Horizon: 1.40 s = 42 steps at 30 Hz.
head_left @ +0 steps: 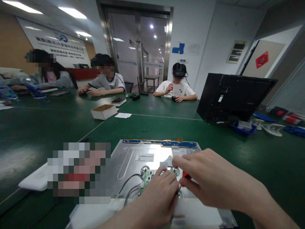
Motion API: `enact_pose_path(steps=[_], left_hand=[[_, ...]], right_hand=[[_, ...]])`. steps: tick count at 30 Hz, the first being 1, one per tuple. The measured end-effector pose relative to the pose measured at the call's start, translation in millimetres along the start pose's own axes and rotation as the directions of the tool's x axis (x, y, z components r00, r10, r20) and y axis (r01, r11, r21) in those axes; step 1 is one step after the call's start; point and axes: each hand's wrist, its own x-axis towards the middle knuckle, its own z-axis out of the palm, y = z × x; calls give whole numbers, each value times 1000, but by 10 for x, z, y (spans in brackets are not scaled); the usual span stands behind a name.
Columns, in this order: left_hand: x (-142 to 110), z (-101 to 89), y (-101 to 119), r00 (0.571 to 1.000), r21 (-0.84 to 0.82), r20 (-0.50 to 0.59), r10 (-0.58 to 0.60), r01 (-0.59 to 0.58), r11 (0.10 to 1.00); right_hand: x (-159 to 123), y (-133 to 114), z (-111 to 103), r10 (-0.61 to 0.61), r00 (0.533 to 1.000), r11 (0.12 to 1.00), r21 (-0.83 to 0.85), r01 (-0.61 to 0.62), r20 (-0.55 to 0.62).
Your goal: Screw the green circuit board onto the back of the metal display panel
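We curl our left hand (166, 183) over the green circuit board (146, 178), seemingly steadying it (its grip we cannot tell); our right hand (203, 170) pinches a red tool (185, 174) between fingers. The metal panel (128, 159) beneath lies flat on the table (152, 128), probably for support.

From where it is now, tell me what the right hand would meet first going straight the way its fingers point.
The right hand would most likely meet the left hand, which lies just ahead over the green circuit board; depth is unclear, so it might pass slightly above.
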Motion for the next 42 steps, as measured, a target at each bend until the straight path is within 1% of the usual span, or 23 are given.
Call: enact_pose_path(steps=[3, 8, 10, 12, 17, 22, 27, 33, 35, 37, 39, 42], left_hand=[[3, 0, 0, 1000, -21, 5, -10, 10, 1000], [6, -10, 3, 1000, -40, -4, -4, 4, 999], [4, -17, 3, 1000, -35, 0, 2, -2, 999], [2, -20, 3, 1000, -26, 5, -3, 3, 1000], [0, -10, 2, 1000, -11, 5, -11, 11, 1000], [3, 1, -6, 1000, -14, -2, 6, -6, 1000], [0, -11, 4, 1000, -36, -7, 4, -4, 999], [-6, -3, 1, 999, -54, -35, 5, -7, 998], [-5, -3, -2, 999, -48, -31, 13, -14, 999], [-3, -6, -3, 1000, -40, -23, 14, -15, 999], [0, -9, 0, 1000, -33, -19, 10, -10, 999], [2, -16, 6, 1000, -31, -13, 4, -4, 1000]], right_hand=[[4, 1, 15, 43, 999, 999, -30, -43, -12], [-23, -5, -26, -36, 999, 999, 34, 36, -13], [-25, 1, -28, -38, 999, 999, 27, 38, 1], [-19, 8, -16, -19, 1000, 1000, 2, 19, -3], [-13, 7, 10, 74, 997, 996, -48, -75, -24], [-51, 1, -4, 31, 998, 1000, -3, -31, -47], [-28, 1, 3, 60, 998, 997, -39, -61, -28], [29, -2, 49, 104, 992, 984, -139, -113, -70], [10, 5, 49, 70, 995, 989, -124, -78, -66], [-24, 12, 38, 11, 998, 998, -65, -15, -58], [-52, 13, 24, -21, 998, 1000, -3, 21, -52], [-49, 8, 22, 20, 999, 1000, 10, -20, -40]])
